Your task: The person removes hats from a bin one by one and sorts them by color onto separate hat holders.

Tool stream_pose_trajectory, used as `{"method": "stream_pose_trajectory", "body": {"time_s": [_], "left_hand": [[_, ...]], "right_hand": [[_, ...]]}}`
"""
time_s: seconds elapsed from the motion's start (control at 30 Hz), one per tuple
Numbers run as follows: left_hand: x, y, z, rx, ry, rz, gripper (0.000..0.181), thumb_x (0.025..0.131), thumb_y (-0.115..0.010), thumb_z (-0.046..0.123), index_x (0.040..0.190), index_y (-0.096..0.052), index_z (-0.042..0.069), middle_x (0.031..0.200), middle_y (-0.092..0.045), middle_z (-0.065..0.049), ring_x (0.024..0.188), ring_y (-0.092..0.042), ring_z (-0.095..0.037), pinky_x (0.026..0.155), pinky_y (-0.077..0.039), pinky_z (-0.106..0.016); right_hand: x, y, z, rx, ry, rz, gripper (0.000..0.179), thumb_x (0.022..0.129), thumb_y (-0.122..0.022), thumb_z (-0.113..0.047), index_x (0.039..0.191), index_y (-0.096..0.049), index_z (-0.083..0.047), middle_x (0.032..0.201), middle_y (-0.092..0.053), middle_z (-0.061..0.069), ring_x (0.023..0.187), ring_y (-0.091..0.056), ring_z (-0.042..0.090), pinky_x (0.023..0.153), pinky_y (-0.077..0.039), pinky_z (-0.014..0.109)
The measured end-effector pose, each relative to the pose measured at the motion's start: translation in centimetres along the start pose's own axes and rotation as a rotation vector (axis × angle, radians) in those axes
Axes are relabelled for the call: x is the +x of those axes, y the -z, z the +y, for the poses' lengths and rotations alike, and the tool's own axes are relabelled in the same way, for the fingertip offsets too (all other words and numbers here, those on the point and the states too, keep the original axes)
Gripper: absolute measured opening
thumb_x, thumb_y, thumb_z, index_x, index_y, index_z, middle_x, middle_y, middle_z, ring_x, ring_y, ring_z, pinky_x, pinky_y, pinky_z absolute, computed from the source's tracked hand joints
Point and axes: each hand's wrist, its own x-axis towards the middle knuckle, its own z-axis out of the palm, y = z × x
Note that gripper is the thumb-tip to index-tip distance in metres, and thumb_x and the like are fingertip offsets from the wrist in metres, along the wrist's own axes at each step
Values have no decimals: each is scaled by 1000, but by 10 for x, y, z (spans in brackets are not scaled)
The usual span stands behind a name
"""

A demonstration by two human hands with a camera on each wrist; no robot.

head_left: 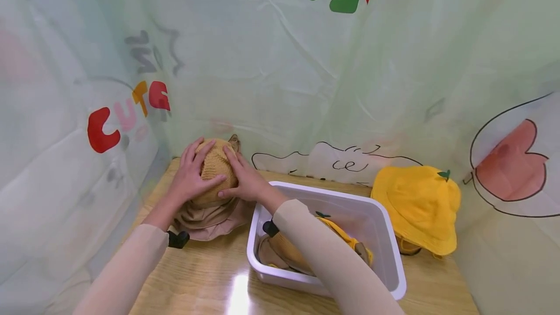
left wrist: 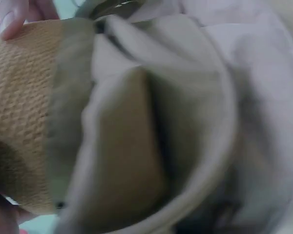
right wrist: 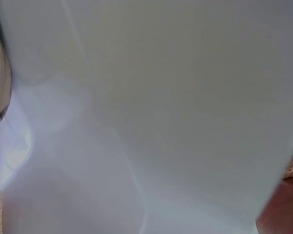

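Both hands lie on the rounded crown of a tan woven hat at the back left of the table. My left hand covers its left side, fingers extended upward and thumb across the front. Opposite it, my right hand touches the right side with its fingers spread and thumb pointing left. Loose beige brim fabric spreads in folds below the crown. In the left wrist view, a grey-green band runs between the woven crown and the blurred brim. A fingertip rests on the weave there.
A white plastic bin stands right of the hat, under my right forearm. Inside are a tan hat and yellow fabric. A yellow bucket hat with a green sprout sits beyond its right side. Printed curtains enclose the wooden table.
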Motion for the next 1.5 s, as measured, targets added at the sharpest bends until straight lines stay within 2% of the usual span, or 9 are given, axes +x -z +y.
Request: {"method": "stream_pose_trajectory", "body": {"time_s": [0.1,0.2,0.47,0.6,0.8,0.97,1.13,1.33,1.5], "left_hand": [[3,9,2,15,4,-33,93,79,-78,50,157,-30,33,161,-23,-15,144,-21,-47,104,-31,-71],[6,13,2,41,4,-58,89,81,-77,52,156,-33,31,160,-26,-16,142,-25,-49,104,-32,-70],[3,6,2,6,39,-67,83,79,-78,54,151,-40,34,160,-26,-11,144,-23,-45,104,-32,-69],[5,9,1,-18,40,-83,81,82,-76,53,151,-40,32,160,-27,-12,143,-24,-46,103,-31,-70],[6,17,1,-24,67,-68,78,87,-70,51,154,-38,25,159,-28,-18,142,-27,-49,106,-28,-71],[3,8,2,-8,74,-58,77,89,-67,53,153,-37,25,158,-28,-19,142,-25,-49,109,-23,-69],[0,3,2,-10,91,-34,75,88,-68,52,152,-38,27,158,-28,-17,143,-24,-47,107,-26,-69],[8,13,9,-11,87,-46,75,89,-66,54,152,-40,25,159,-28,-18,142,-25,-49,105,-27,-70],[9,12,11,28,98,-73,82,89,-64,58,156,-33,23,160,-27,-19,142,-25,-50,106,-28,-70]], "right_hand": [[0,0,-4,28,-3,0,115,82,-79,-47,159,6,-39,167,-8,16,147,-30,37,114,-35,52],[-1,-2,-7,38,-12,10,112,84,-78,-46,160,4,-38,166,-12,15,147,-30,34,114,-35,51],[-4,-6,-5,1,-34,21,111,85,-76,-47,160,5,-38,165,-14,16,146,-32,35,114,-35,51],[-4,-6,-4,11,-43,27,109,85,-76,-48,160,4,-40,165,-15,14,146,-33,35,113,-37,51],[-5,-7,-11,16,-38,56,101,88,-71,-50,161,-3,-35,164,-18,19,145,-33,37,112,-38,51],[-6,-9,-10,-14,-50,67,100,89,-70,-52,161,-3,-35,164,-19,17,146,-33,36,113,-36,51],[-7,-9,-5,-25,-35,56,102,88,-71,-52,161,-1,-36,164,-17,17,145,-34,36,112,-38,50],[-8,-3,-9,-47,-48,80,98,89,-67,-56,161,-4,-36,163,-23,14,143,-38,36,110,-39,53],[-8,-2,-10,-60,-63,67,97,91,-66,-55,161,-2,-36,165,-17,16,144,-36,38,112,-37,53]]}}
